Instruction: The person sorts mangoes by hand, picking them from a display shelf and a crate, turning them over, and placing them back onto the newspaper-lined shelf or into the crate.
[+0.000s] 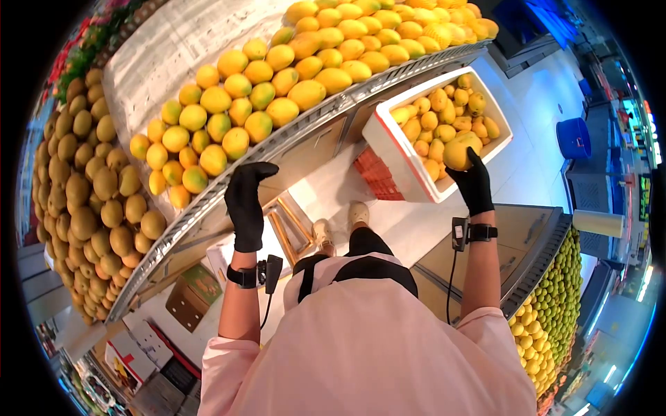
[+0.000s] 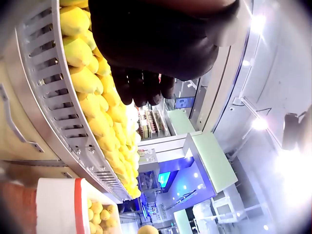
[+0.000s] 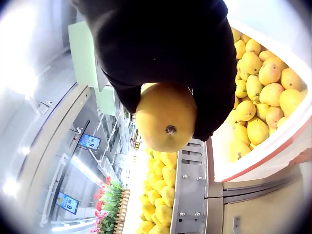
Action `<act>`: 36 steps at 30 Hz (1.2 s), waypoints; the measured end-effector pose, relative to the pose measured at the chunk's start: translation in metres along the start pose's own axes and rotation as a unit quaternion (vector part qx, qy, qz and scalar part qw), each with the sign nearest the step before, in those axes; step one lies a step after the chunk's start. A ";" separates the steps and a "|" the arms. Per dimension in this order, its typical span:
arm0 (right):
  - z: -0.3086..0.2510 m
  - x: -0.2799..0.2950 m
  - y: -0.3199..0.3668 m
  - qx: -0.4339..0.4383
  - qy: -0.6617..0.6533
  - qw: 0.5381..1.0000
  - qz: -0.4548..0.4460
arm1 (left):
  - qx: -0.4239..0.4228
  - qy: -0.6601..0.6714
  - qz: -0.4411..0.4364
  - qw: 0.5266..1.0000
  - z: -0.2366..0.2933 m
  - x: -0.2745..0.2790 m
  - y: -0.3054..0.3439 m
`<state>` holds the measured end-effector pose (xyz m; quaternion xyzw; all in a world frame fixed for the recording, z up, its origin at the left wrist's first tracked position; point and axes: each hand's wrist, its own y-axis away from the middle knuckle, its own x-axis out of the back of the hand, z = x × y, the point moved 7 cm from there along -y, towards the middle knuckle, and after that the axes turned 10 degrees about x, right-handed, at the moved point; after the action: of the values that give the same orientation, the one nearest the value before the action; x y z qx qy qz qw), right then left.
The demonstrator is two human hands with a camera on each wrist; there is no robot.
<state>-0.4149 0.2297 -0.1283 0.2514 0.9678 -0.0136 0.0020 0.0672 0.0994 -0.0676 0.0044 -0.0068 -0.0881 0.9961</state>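
My right hand [image 1: 476,186], in a black glove, grips a yellow mango [image 1: 461,150] above the near end of a white foam box [image 1: 397,156]. In the right wrist view the thumb and fingers wrap around the mango [image 3: 166,119], its dark stem end showing. Inside the box lie many smaller yellow mangoes [image 1: 433,118]. My left hand [image 1: 246,204], also gloved in black, holds nothing; its fingers are relaxed and its thumb is spread to the side. It hovers by the slatted metal edge [image 1: 277,149] of a stand piled with mangoes [image 1: 236,111].
Brown round fruit [image 1: 87,187] is heaped at the left end of the stand. Red crates [image 1: 378,173] sit under the foam box. A counter [image 1: 499,243] with yellow and green fruit stands at my right. Cartons [image 1: 194,298] lie low on the left.
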 end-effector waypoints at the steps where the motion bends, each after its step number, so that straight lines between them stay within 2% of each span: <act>1: -0.001 -0.002 -0.004 -0.013 -0.024 1.000 0.004 | 0.003 0.016 -0.010 1.000 -0.002 -0.008 -0.005; 3: -0.007 -0.009 -0.011 -0.064 -0.120 0.990 0.022 | 0.000 0.010 -0.025 1.000 -0.002 -0.028 -0.016; 4: -0.006 -0.012 -0.013 -0.141 -0.272 0.950 0.058 | 0.006 0.034 -0.037 0.999 -0.001 -0.042 -0.021; 5: -0.013 -0.015 -0.017 -0.123 -0.230 0.964 0.042 | 0.014 0.034 -0.046 0.998 0.003 -0.055 -0.027; 7: -0.018 -0.013 -0.032 -0.107 -0.250 0.962 0.027 | 0.012 0.037 -0.071 0.997 0.007 -0.083 -0.043; 8: -0.018 -0.009 -0.039 -0.106 -0.254 0.961 0.020 | -0.009 -0.020 -0.086 0.996 0.015 -0.098 -0.050; 11: -0.034 -0.003 -0.066 0.002 -0.154 0.987 -0.052 | 0.028 0.035 -0.130 0.990 0.021 -0.149 -0.077; 12: -0.039 -0.009 -0.072 -0.039 -0.269 0.962 -0.036 | 0.038 0.044 -0.143 0.988 0.022 -0.166 -0.086; 13: -0.046 -0.011 -0.078 -0.042 -0.276 0.959 -0.046 | 0.053 0.075 -0.160 0.983 0.020 -0.184 -0.095; 18: -0.049 -0.016 -0.099 -0.045 -0.287 0.955 -0.051 | 0.050 0.018 -0.256 0.965 0.020 -0.267 -0.124; 20: -0.055 -0.022 -0.105 -0.064 -0.285 0.954 -0.065 | 0.100 0.043 -0.299 0.948 0.017 -0.295 -0.129; 21: -0.058 -0.024 -0.108 -0.062 -0.276 0.957 -0.062 | 0.082 -0.001 -0.321 0.943 0.017 -0.307 -0.131; 22: -0.060 -0.026 -0.110 -0.061 -0.267 0.960 -0.057 | 0.091 0.017 -0.335 0.938 0.014 -0.318 -0.133; 24: -0.059 -0.031 -0.114 -0.049 -0.228 0.971 -0.053 | 0.094 0.052 -0.349 0.931 0.014 -0.337 -0.134; 26: -0.060 -0.035 -0.120 -0.027 -0.165 0.984 -0.056 | 0.136 0.018 -0.351 0.926 0.012 -0.355 -0.136; 27: -0.059 -0.036 -0.122 -0.025 -0.186 0.981 -0.050 | 0.155 0.002 -0.351 0.923 0.012 -0.359 -0.138; 30: -0.058 -0.041 -0.115 -0.030 -0.250 0.967 -0.032 | 0.113 -0.060 -0.354 0.926 0.021 -0.364 -0.148; 31: -0.063 -0.039 -0.122 -0.021 -0.268 0.963 -0.029 | 0.123 0.001 -0.376 0.918 0.025 -0.367 -0.149; 34: -0.068 -0.026 -0.117 -0.013 -0.290 0.955 -0.064 | 0.196 0.061 -0.411 0.888 0.033 -0.372 -0.147; 35: -0.065 -0.022 -0.120 0.020 -0.212 0.975 -0.061 | 0.202 0.071 -0.409 0.887 0.035 -0.374 -0.147; 36: -0.061 -0.022 -0.122 0.023 -0.211 0.974 -0.075 | 0.201 0.079 -0.409 0.887 0.035 -0.375 -0.148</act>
<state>-0.4555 0.1141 -0.0645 0.1695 0.9610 -0.0886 0.1997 -0.3282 0.0194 -0.0393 0.2135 0.0564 -0.4838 0.8468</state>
